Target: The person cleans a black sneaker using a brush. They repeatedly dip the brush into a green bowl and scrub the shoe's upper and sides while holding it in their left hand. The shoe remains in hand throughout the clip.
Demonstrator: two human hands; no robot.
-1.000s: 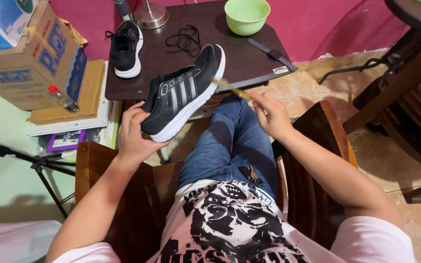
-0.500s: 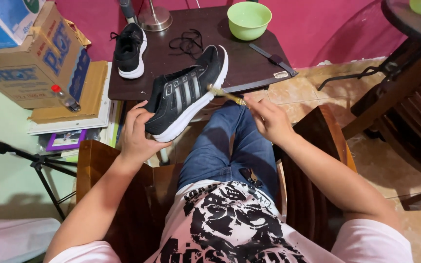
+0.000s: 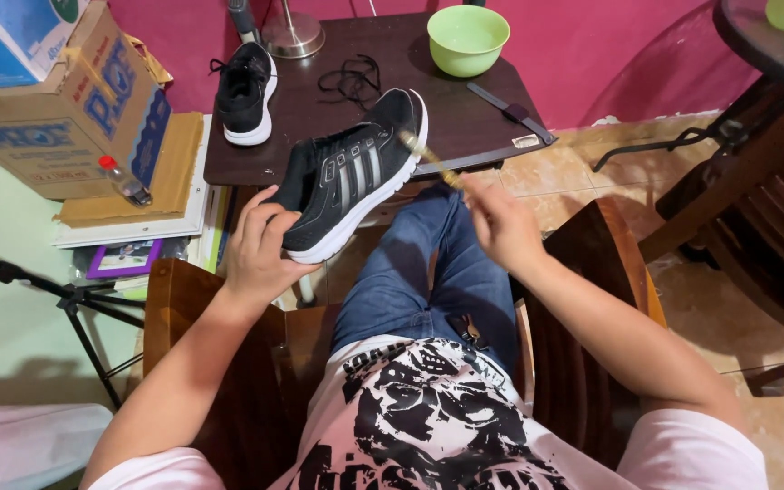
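My left hand (image 3: pixel 260 247) grips the heel of a black sneaker (image 3: pixel 353 171) with grey stripes and a white sole, holding it tilted above my knee. My right hand (image 3: pixel 501 227) holds a thin yellowish brush (image 3: pixel 428 156) whose head touches the sneaker's side near the toe. A second black sneaker (image 3: pixel 247 91) stands on the dark wooden table (image 3: pixel 465 127) at the back left, next to loose black laces (image 3: pixel 351 77).
A green bowl (image 3: pixel 467 38) and a dark flat tool (image 3: pixel 510 111) lie on the table, a lamp base (image 3: pixel 292 36) behind. Cardboard boxes (image 3: pixel 65 100) are stacked left with a small bottle (image 3: pixel 124 180). A tripod leg (image 3: pixel 65 295) is lower left, wooden chairs (image 3: pixel 755 200) right.
The brush has slid along the sneaker's side towards the toe with my right hand. The sneaker stays held in my left hand.
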